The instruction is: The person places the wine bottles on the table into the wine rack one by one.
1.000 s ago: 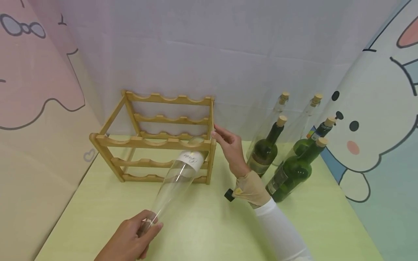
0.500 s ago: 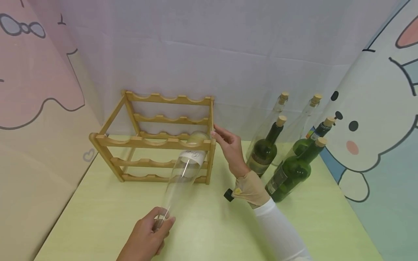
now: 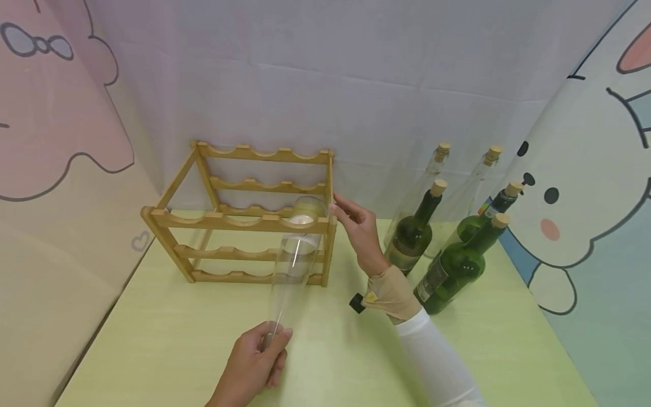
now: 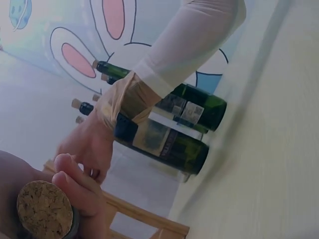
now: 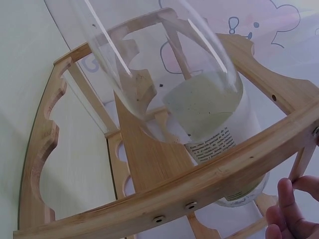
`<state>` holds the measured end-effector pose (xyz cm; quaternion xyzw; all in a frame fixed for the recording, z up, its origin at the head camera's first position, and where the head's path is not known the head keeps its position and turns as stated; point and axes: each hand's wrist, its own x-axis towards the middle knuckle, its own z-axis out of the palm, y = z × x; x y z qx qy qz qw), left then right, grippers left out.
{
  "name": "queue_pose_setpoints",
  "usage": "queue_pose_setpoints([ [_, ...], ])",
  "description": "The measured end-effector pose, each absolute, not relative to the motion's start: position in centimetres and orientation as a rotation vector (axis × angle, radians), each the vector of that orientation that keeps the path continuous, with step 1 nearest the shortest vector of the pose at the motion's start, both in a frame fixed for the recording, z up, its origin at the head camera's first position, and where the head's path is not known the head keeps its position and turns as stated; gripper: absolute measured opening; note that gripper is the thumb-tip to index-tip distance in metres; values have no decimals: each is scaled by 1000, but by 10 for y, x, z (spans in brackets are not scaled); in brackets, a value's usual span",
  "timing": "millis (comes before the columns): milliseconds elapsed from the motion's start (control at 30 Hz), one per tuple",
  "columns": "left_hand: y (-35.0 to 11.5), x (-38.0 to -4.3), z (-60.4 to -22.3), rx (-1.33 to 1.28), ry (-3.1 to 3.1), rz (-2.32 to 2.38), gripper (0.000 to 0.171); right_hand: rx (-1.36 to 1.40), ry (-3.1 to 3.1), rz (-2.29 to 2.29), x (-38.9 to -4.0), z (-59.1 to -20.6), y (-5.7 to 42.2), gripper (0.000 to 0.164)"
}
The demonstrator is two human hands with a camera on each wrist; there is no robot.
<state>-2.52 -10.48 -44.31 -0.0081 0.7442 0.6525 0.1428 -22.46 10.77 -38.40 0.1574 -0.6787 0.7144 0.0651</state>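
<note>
My left hand (image 3: 251, 359) grips a clear glass bottle (image 3: 287, 282) around its neck, with the bottle slanting away from me. A cork (image 4: 45, 209) plugs its mouth, close to my fingers in the left wrist view. The bottle's base end reaches into the right-hand side of a wooden wine rack (image 3: 239, 221), beneath the top front rail and over the middle one. A label with small print (image 5: 212, 144) shows through the glass in the right wrist view. My right hand (image 3: 358, 229) pinches the rack's right side frame between thumb and fingers.
Right of the rack stand several corked bottles: a dark bottle (image 3: 409, 240), a green bottle (image 3: 452, 271), another green one behind, and clear bottles (image 3: 427, 169) at the back. A pale curtain (image 3: 285, 90) hangs behind the light green table (image 3: 356, 362).
The left hand has moved right and slightly up, pushing the bottle farther into the rack and straightening its angle. The label now shows above the top front rail. The right hand stays put.
</note>
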Motion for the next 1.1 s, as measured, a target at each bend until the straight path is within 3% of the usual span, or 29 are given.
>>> queue_pose_setpoints([
  [1100, -77, -67, -446, 61, 2236, 2084, 41, 438, -2007, 2177, -224, -388, 105, 50],
])
